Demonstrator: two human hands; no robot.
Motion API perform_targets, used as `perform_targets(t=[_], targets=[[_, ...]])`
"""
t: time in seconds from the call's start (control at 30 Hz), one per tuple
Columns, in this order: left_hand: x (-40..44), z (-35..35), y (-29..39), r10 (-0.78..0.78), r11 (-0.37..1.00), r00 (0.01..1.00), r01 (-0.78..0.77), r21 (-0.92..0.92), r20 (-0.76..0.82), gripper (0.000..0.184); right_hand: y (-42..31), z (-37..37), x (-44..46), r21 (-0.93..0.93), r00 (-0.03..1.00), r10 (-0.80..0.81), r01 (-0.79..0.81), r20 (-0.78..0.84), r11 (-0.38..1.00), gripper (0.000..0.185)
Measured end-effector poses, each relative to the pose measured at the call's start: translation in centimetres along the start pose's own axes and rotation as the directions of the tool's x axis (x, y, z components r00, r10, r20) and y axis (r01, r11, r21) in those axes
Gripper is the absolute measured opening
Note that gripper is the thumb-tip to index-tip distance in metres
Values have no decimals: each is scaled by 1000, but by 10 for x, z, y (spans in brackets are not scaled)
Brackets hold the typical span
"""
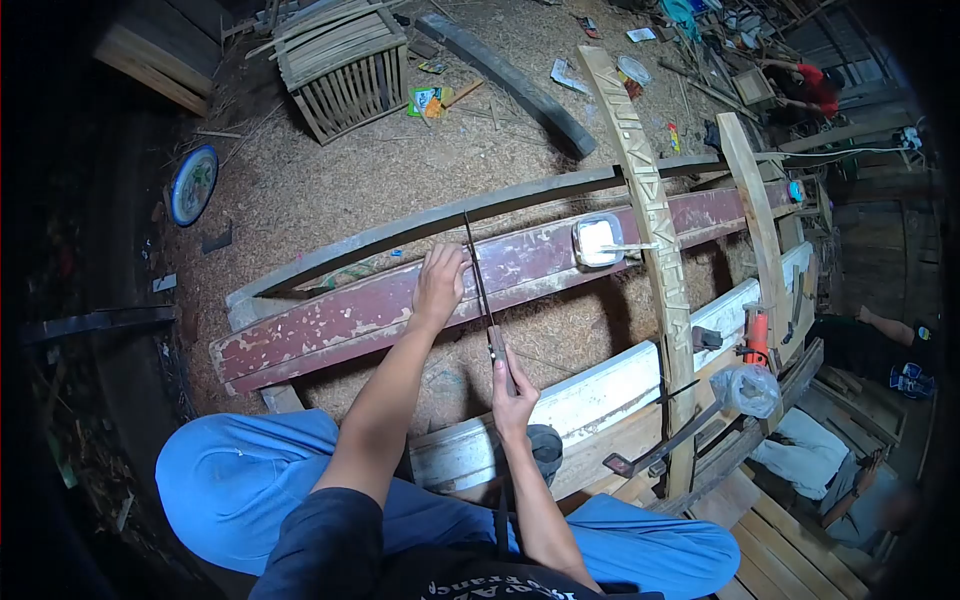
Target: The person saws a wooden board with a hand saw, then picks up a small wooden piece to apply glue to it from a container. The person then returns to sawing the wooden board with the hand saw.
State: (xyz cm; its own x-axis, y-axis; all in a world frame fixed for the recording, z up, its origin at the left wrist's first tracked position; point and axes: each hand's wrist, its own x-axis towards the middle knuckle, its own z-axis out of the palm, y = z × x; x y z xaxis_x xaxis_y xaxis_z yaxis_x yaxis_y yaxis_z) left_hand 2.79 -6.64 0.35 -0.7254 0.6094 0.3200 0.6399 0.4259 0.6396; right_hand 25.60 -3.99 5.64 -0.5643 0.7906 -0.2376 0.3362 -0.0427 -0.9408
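Observation:
My right hand (514,398) is closed around the handle of a long, thin-bladed knife (480,280). Its dark blade points away from me, over a worn maroon plank (380,318) with flaking paint. On that plank, just left of the blade, is my left hand (440,284). The left fingers are curled and pressed together near the blade; whatever they hold, if anything, is hidden. A white-filled plastic tub (598,240) sits farther right on the plank, with a brush-like stick (632,247) lying across its edge.
A carved wooden beam (645,190) crosses the planks on the right. Near it are a white-painted board (600,392), an orange tool (757,335) and a plastic bag (745,390). A slatted crate (345,75) stands at the back. Other people are at the right, one in red (818,92).

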Motion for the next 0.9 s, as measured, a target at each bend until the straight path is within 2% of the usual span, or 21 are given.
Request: perform_targets(t=[0.17,0.27,0.33,0.57,0.63,0.77,0.83,0.9], targets=[[3,0,1,-20,999,999,18,-39,-41,13,5,3,3,-3,999,31,-31,-18,1000,37],[2,4,0,-31,999,998,30,-14,-57,14,-6,4,5,-18,1000,-25,25,-13,1000,37],[1,5,0,-49,999,997,49,1,-62,15,-11,2,6,-49,998,64,-64,13,997,37],[-1,8,-3,-95,995,993,94,-22,-70,16,-21,0,11,-82,995,88,-84,49,993,36],[-2,7,-4,-100,995,994,99,-14,-51,16,-26,1,10,-126,999,-24,30,47,992,36],[-3,11,-9,-45,997,996,50,65,-76,15,-31,3,4,-144,993,-109,115,48,983,35],[-1,9,-6,-43,999,996,44,18,-78,16,-33,7,7,-104,999,30,-27,33,994,36],[-1,6,-4,-43,999,996,41,-23,-78,16,-37,10,13,-80,1000,-18,19,14,997,37]])
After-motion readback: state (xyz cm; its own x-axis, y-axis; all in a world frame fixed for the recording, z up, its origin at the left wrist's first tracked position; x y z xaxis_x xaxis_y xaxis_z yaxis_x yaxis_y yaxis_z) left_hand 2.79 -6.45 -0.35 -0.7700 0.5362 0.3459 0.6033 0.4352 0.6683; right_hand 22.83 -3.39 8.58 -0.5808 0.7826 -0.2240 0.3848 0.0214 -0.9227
